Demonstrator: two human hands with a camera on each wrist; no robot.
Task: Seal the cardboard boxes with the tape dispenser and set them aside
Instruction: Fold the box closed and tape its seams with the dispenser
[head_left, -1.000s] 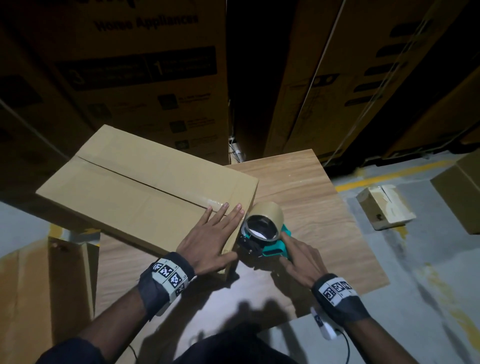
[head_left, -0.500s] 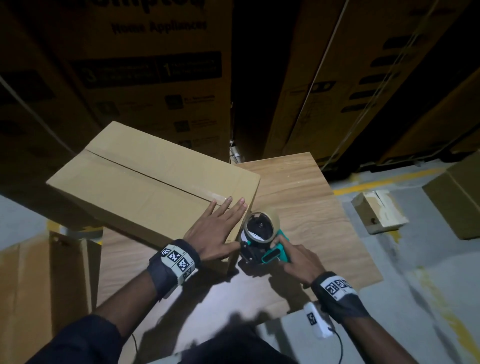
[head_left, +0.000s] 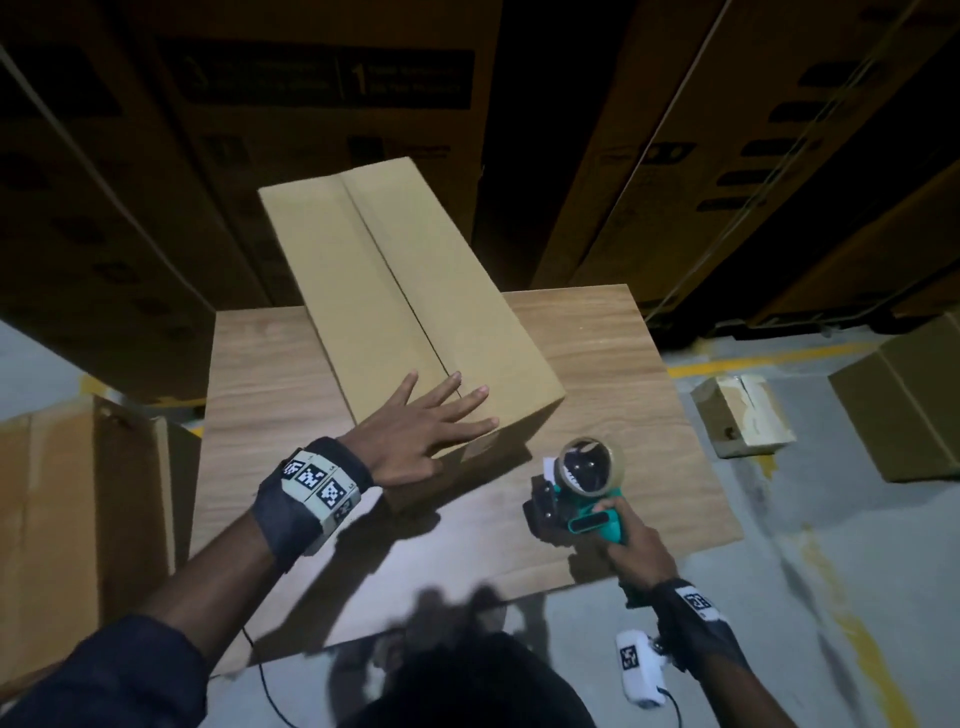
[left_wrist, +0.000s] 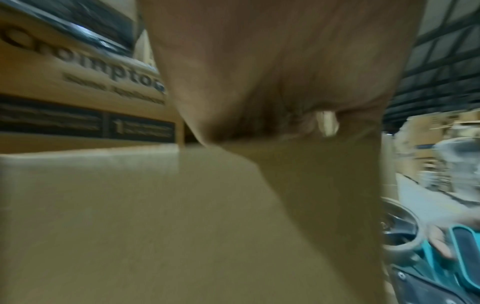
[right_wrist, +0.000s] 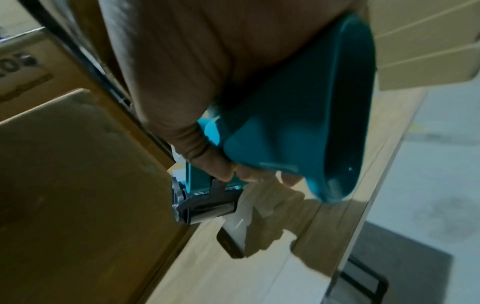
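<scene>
Left hand (head_left: 415, 431) flat on box (head_left: 410, 291), right hand (head_left: 631, 540) gripping dispenser (head_left: 576, 493) (teal)

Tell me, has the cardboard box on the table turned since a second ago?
Yes. The cardboard box has swung round on the wooden table: its seam, earlier running out past the table's left edge, now points away toward the stacked cartons, under the left hand.

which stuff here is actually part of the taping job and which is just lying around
In the job:
- box on the table, left hand flat on it
- tape dispenser, gripped by the right hand

Lying about:
- small box on the floor
- stacked cartons behind
- flattened cardboard at left
</scene>
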